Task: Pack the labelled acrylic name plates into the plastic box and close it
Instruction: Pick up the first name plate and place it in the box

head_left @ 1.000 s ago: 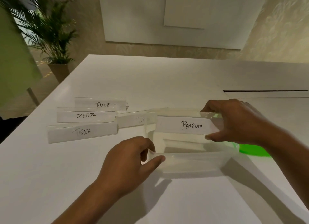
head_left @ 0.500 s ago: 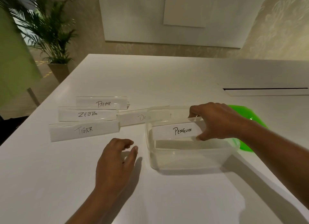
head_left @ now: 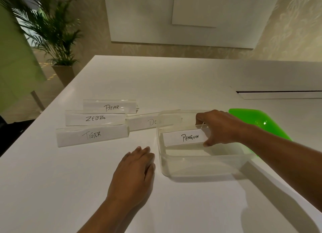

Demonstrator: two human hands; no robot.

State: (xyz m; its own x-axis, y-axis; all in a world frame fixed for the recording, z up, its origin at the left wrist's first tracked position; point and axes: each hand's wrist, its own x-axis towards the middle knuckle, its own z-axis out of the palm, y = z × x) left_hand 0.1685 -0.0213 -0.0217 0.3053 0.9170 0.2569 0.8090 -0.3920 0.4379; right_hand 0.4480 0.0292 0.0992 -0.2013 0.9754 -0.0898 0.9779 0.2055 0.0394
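**Head view.** The clear plastic box stands open on the white worktop and serves as the reference. Inside it, toward its far wall, is the PENGUIN plate, label facing the camera. The right hand reaches in over the box's right rim and pinches the plate's right end, fingers curled over the top edge and thumb at the lower edge. Whether the plate touches the box floor cannot be told. The left hand lies palm down on the worktop just beside the box's near-left corner, fingers straight and together, holding nothing. Contact with the box wall cannot be told. Left of the box three plates lie staggered: the TIGER plate nearest, the ZEBRA plate behind it, the BEAR plate farthest. A fourth plate, legible only as "DO", runs behind the box's far-left corner. A green lid lies beyond the box's right side, partly covered by the forearm. A wide stretch of worktop lies in front of the box's near wall and another past its far wall, and a dark slot cuts the surface far right of the box.
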